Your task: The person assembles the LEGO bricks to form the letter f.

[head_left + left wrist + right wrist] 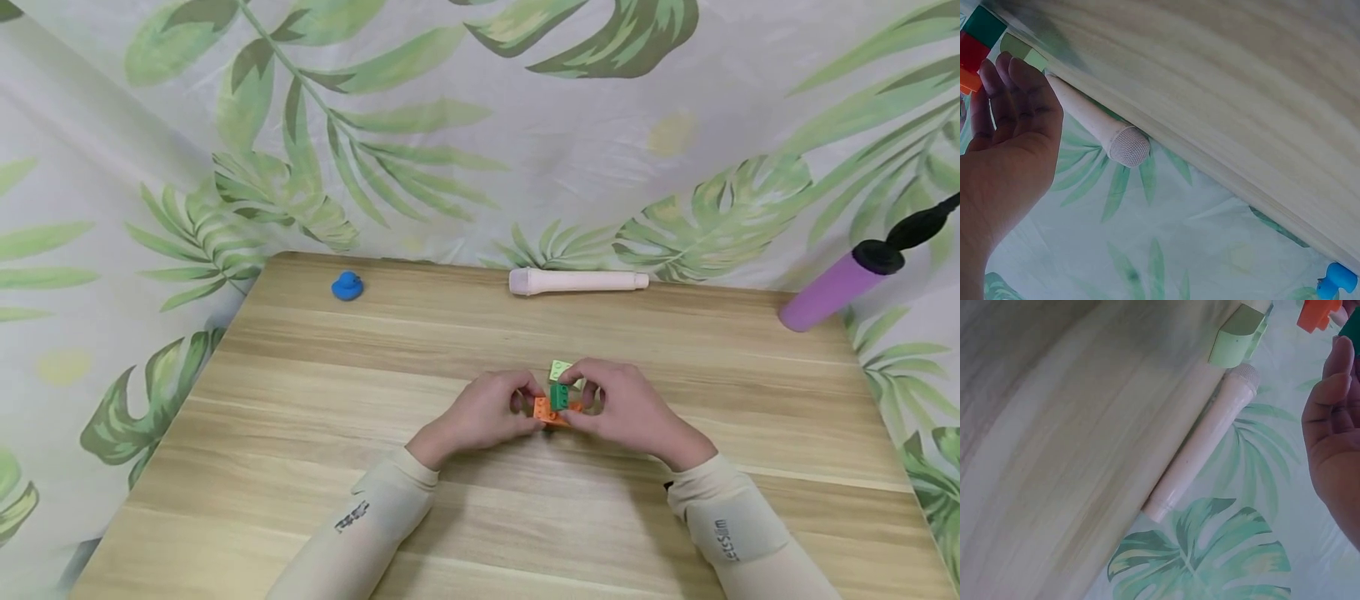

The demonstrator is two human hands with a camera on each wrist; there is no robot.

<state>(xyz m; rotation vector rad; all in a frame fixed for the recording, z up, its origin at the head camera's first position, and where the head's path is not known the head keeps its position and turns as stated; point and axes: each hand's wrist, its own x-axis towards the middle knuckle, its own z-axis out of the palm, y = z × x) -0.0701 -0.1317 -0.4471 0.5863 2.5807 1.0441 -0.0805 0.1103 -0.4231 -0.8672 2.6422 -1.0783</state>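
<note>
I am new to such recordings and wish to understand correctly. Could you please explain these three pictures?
There is no machine here: somebody works by hand, wearing cameras. The wide picture comes from the head camera; the other two come from the left and right wrist cameras. On the wooden table are a blue toy duck, a pale pink microphone and a light green block; a purple cylinder is at the back right. The left hand pinches an orange block, and the right hand holds a dark green block close to it.
</note>
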